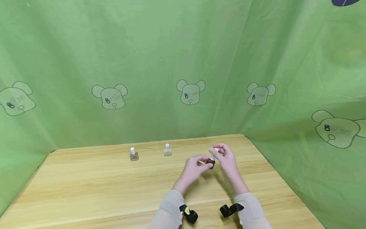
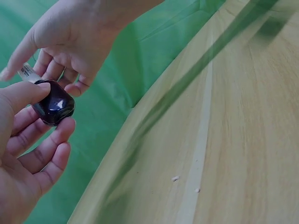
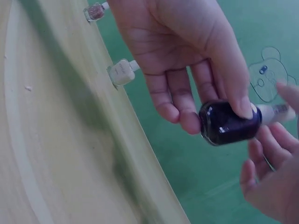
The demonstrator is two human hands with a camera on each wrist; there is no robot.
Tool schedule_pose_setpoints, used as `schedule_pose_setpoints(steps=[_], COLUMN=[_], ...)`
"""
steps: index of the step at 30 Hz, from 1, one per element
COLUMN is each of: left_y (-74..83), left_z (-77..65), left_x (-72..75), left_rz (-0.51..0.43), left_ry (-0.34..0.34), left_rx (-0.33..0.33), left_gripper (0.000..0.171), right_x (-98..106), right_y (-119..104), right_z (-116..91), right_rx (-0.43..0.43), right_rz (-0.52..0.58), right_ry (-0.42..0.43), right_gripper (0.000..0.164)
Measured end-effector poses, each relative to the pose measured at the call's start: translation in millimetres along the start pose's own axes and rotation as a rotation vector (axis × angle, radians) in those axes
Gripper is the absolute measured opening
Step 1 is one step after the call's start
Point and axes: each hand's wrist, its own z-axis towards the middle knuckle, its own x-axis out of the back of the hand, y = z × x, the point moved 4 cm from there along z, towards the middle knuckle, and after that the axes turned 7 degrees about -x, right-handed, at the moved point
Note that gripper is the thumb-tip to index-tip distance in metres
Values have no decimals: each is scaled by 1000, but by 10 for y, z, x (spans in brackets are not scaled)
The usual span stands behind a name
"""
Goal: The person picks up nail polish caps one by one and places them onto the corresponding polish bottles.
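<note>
A dark red nail polish bottle (image 1: 211,163) with a white cap (image 3: 275,113) is held above the table between two hands. The left hand (image 1: 192,170) grips its glass body, thumb on one face and fingers on the other side. At the cap is the right hand (image 1: 227,160), whose thumb and fingers pinch it from the far end. In the left wrist view the glossy bottle (image 2: 55,103) tilts, its cap pointing up and to the left. Cap and bottle are in line with each other.
A brownish-pink nail polish bottle (image 1: 133,156) and a clear or pale one (image 1: 167,151) stand upright, white-capped, near the back of the wooden table (image 1: 114,187). Small pale crumbs (image 2: 175,178) lie on the wood. Green curtains (image 1: 160,47) enclose the back and sides.
</note>
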Motion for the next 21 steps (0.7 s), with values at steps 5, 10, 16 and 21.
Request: schedule_pose_setpoints(steps=[5, 10, 16, 21], left_y=[-23, -46, -67, -72], left_z=[6, 8, 12, 1], left_x=[15, 17, 12, 9], left_rz=[-20, -75, -89, -75], left_ry=[-3, -15, -18, -27], left_rx=[3, 25, 43, 47], left_gripper=[27, 28, 28, 27], right_x=[23, 55, 62, 74], right_y=[-7, 4, 18, 36], right_z=[17, 35, 38, 46], right_rx=[68, 102, 83, 71], right_rz=[4, 72, 62, 56], right_ry=[-227, -402, -458, -454], right_gripper=[43, 44, 44, 39])
